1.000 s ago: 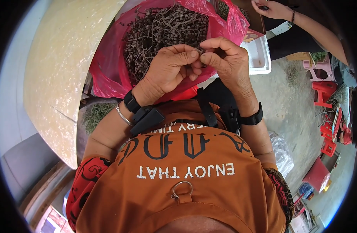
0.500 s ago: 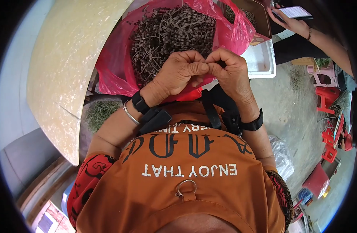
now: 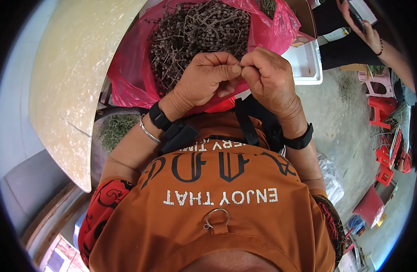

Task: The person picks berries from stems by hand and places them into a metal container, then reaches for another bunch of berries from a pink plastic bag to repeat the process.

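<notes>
My left hand (image 3: 210, 77) and my right hand (image 3: 269, 79) meet in front of my chest, over the near rim of a pink plastic bag (image 3: 131, 86). Both are closed in a pinch, thumb against forefinger, with the fingertips nearly touching. Whatever lies between them is too small or too hidden to make out. Inside the bag is a heap of dried brown stems with small round berries (image 3: 199, 34), just beyond my hands. Part of a red thing (image 3: 221, 105) shows beneath my left hand.
A pale yellow tabletop (image 3: 72, 81) reaches in from the left. Right of the bag are a white foam box (image 3: 304, 63) and a cardboard box (image 3: 304, 20). Another person's hand (image 3: 372, 38) holds a phone. Red stools (image 3: 382, 111) stand far right; green stems (image 3: 115, 131) lie below the tabletop.
My right hand has turned, its back now showing more, and its fingertips have shifted slightly. My left hand stays pinched. The other person's hand and phone have tilted and moved right.
</notes>
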Motion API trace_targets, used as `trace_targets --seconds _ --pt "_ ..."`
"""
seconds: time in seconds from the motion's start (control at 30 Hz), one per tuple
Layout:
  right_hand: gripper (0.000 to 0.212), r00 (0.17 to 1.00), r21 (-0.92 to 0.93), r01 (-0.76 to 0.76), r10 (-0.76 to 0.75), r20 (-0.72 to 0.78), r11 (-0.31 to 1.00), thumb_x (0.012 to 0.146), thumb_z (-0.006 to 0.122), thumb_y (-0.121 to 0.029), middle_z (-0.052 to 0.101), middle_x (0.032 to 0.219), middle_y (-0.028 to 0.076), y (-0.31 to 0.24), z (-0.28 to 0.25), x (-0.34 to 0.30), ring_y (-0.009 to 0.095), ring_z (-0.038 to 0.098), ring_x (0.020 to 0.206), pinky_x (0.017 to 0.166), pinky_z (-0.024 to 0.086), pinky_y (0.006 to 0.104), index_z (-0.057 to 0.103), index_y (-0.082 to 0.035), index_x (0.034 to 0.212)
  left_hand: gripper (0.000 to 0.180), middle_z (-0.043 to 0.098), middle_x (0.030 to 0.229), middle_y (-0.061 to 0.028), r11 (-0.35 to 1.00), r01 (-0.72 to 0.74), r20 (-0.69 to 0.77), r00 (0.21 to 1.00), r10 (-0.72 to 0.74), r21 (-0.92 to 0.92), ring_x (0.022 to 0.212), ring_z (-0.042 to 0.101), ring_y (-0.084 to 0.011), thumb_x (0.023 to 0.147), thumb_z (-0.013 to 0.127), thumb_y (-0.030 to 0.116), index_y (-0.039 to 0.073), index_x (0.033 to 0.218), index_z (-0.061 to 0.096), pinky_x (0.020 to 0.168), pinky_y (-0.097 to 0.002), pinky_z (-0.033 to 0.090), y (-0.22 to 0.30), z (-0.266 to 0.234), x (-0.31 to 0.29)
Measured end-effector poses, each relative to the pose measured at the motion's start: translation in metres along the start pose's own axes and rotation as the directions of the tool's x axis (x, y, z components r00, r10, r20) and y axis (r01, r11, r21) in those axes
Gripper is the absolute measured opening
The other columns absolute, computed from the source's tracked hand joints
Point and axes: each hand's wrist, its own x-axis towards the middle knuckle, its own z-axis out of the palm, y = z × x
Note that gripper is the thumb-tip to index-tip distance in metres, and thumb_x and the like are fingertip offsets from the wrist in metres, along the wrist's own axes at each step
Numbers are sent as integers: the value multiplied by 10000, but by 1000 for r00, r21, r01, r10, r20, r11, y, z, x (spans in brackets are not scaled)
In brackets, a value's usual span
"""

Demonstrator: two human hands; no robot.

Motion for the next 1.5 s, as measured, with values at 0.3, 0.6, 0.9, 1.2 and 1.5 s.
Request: trace_targets --seconds 0.3,0.6,0.9,1.2,1.5 --pt "40 957 294 -283 289 25 913 821 529 32 522 664 21 0 10 -15 125 520 586 513 430 264 539 -4 806 149 445 607 -38 990 137 28 990 -137 -22 464 339 -89 877 479 119 13 783 526 414 -212 266 5 4 5" --pt "74 802 872 -356 590 100 336 848 512 -15 522 671 35 4 -6 -19 107 484 573 509 431 257 565 26 816 200 497 661 -38 975 -110 292 942 164 -192 514 386 -88 862 621 186 -13 876 599 426 -206 283 11 3 14" --pt "104 811 867 -287 585 -7 408 869 536 -58 483 700 57 16 -27 -40 113 402 559 496 383 266 532 20 800 191 445 678 -13 942 -293 388 859 333 -162 559 375 -79 861 628 227 38 875 602 451 -204 274 15 -5 28" --pt "53 709 792 -378 700 -86 480 846 572 -28 518 709 54 37 -44 -82 106 430 545 497 389 253 564 15 815 180 435 702 4 939 -229 371 874 314 -256 593 365 -74 858 632 242 65 871 599 468 -194 274 15 -6 26" --pt "61 611 708 -463 771 -182 534 829 588 -27 517 645 39 61 -48 -118 103 452 527 487 402 244 575 18 790 159 429 704 24 934 -200 355 885 301 -294 589 348 -64 865 623 265 108 864 603 471 -179 272 16 -6 22"
